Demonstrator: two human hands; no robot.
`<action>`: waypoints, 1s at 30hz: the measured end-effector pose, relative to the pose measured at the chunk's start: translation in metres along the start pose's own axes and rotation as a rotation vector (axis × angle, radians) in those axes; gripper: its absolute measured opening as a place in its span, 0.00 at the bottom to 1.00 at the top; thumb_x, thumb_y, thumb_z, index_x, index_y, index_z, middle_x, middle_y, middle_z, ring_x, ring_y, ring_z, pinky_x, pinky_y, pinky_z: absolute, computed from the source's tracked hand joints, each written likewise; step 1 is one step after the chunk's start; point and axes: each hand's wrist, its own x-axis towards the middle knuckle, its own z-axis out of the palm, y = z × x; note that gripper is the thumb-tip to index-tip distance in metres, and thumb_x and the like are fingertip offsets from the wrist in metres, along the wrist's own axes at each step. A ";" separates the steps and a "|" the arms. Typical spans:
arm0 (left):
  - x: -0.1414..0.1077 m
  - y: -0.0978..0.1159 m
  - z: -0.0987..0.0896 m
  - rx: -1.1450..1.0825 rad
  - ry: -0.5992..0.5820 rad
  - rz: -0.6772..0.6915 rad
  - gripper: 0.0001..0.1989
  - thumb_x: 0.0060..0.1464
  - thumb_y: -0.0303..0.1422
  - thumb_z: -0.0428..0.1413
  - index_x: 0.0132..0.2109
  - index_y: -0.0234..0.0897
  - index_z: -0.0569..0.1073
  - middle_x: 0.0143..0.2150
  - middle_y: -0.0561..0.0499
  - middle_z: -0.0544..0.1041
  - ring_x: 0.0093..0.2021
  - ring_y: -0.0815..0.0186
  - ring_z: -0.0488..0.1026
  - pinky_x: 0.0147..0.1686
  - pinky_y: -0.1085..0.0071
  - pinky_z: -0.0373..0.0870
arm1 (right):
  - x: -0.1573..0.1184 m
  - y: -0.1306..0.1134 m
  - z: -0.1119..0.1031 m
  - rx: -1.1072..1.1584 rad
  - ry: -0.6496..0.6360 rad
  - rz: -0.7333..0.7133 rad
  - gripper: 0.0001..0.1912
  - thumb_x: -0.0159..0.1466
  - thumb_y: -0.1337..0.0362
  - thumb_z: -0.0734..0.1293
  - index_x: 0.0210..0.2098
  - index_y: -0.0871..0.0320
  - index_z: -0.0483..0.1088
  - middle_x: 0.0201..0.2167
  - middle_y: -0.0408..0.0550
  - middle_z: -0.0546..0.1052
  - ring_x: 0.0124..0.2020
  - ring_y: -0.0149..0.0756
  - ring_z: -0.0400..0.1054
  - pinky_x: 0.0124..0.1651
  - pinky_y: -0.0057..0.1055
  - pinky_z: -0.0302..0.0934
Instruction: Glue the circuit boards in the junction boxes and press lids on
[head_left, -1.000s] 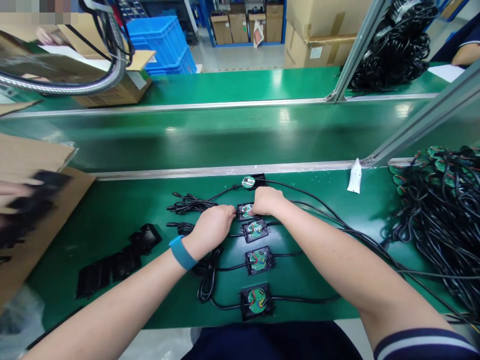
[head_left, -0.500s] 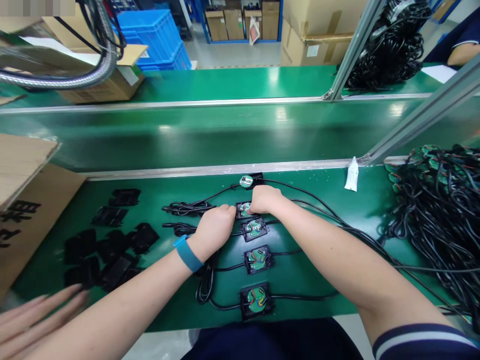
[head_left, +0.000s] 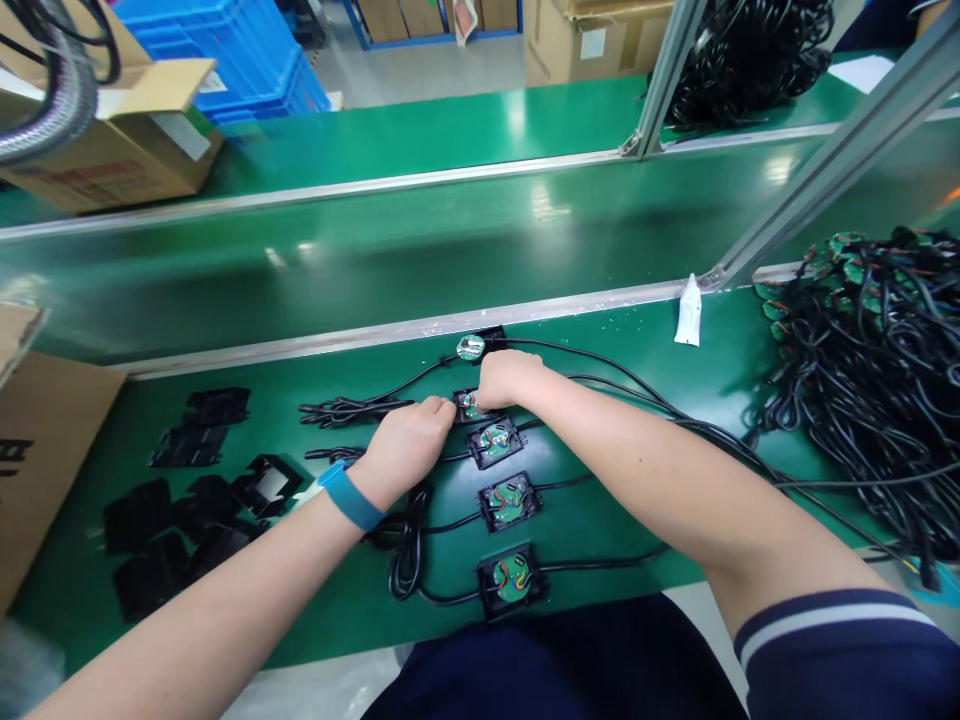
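My left hand (head_left: 411,440), wearing a teal wristband (head_left: 349,497), is closed at the left edge of a small black housing (head_left: 459,410), where its black cable enters. My right hand (head_left: 510,380) is curled over the right side of that housing; its fingertips are hidden. A green circuit board (head_left: 471,402) shows between the hands. Nearer me, a column of similar open housings holds green boards with coloured wires, the closest being a black housing (head_left: 513,582). Beyond my hands, a round board (head_left: 471,347) coated in white lies beside another black case (head_left: 493,337).
Loose black covers (head_left: 139,515) lie at left beside a cardboard box (head_left: 60,460). A heap of black cables with boards (head_left: 870,370) fills the right side. A white tube (head_left: 688,312) lies by the metal post (head_left: 810,190). Coiled cable (head_left: 409,545) rests below my left hand.
The whole view has shifted, with the bench appearing higher and further left. Another person's hand at lower left has gone from view. My hands stay at the same housing.
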 end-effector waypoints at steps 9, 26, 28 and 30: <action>0.009 -0.020 -0.011 -0.799 -0.176 -0.199 0.14 0.62 0.35 0.46 0.34 0.35 0.73 0.32 0.47 0.80 0.33 0.62 0.77 0.38 0.67 0.74 | 0.001 0.001 0.001 0.018 -0.009 -0.019 0.29 0.47 0.57 0.79 0.48 0.57 0.77 0.52 0.59 0.77 0.52 0.56 0.73 0.52 0.46 0.68; 0.036 -0.032 -0.010 -1.342 -0.538 -0.513 0.17 0.42 0.34 0.70 0.27 0.34 0.69 0.22 0.49 0.79 0.23 0.67 0.77 0.30 0.70 0.77 | -0.003 0.002 0.000 -0.030 -0.010 -0.069 0.29 0.50 0.58 0.77 0.51 0.57 0.76 0.51 0.58 0.78 0.51 0.55 0.73 0.51 0.49 0.68; 0.041 -0.033 -0.011 -1.307 -0.594 -0.546 0.18 0.41 0.35 0.71 0.26 0.34 0.69 0.22 0.48 0.79 0.24 0.66 0.78 0.31 0.68 0.78 | -0.003 0.003 -0.001 -0.039 -0.018 -0.072 0.30 0.50 0.57 0.77 0.52 0.57 0.75 0.52 0.58 0.77 0.52 0.56 0.72 0.51 0.50 0.68; 0.045 -0.033 -0.013 -1.257 -0.645 -0.569 0.17 0.41 0.34 0.71 0.26 0.33 0.70 0.22 0.47 0.79 0.25 0.64 0.78 0.32 0.67 0.79 | -0.004 0.003 -0.002 -0.027 -0.027 -0.072 0.32 0.51 0.52 0.77 0.53 0.58 0.75 0.53 0.59 0.77 0.53 0.56 0.72 0.52 0.49 0.67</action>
